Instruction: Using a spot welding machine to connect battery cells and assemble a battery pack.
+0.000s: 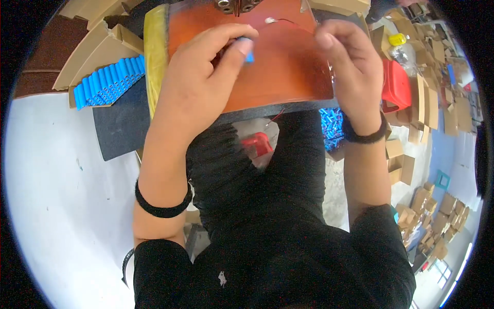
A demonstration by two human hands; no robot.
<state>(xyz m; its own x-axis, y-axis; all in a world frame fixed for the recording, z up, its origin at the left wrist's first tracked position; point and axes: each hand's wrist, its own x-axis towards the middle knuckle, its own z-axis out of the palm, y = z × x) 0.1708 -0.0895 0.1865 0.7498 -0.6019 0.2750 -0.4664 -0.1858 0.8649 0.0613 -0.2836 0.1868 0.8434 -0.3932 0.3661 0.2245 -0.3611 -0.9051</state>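
A blue cylindrical battery cell (249, 55) sits in the closed fingers of my left hand (203, 77), above the orange-brown work surface (288, 77). Most of the cell is hidden by the thumb and fingers. Over the right edge of that surface is my right hand (355, 67), slightly blurred, with thumb and forefinger pinched together. A thin dark-red wire (296, 24) with a small white connector (270, 20) runs toward those fingertips and appears to be gripped there.
A metal fixture (236, 6) stands at the far edge. At left, a cardboard tray holds several blue cells (110, 82); more blue cells (332, 126) lie below the right edge. Yellow wrapping (156, 62) borders the work surface. A red stool (396, 85) and cardboard boxes (424, 103) stand right.
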